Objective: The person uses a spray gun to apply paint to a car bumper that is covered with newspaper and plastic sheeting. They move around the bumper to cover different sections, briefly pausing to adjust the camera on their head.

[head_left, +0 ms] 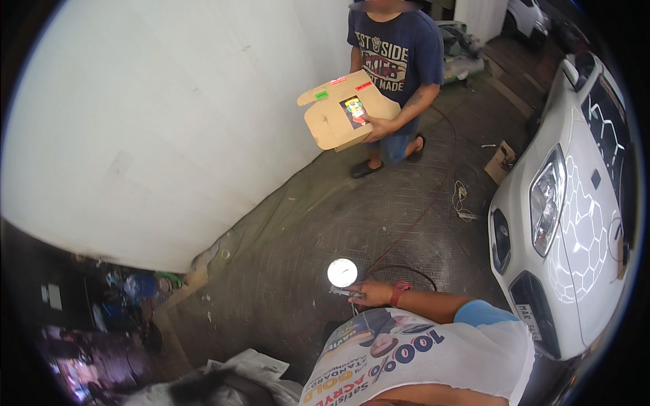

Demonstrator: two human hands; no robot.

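Observation:
My right hand (374, 294), with a red watch on its wrist, is closed around what looks like a spray gun (347, 292). A bright white round cup (342, 273) tops it, and a reddish-brown hose (413, 268) runs up to the hand. The fingers partly hide the gun's body. My left hand is not visible. Ahead of me another person (399, 61) in a dark blue T-shirt is low to the floor with bent knees. That person's hands hold a brown cardboard box (332, 120) bearing coloured stickers.
A white car (521, 203) with a honeycomb pattern on its bonnet stands at the right. A pale wall (149, 122) fills the left. Clutter (139, 287) lies at lower left. On the dark floor (325, 223) are a white cable (462, 201) and a cardboard piece (500, 162).

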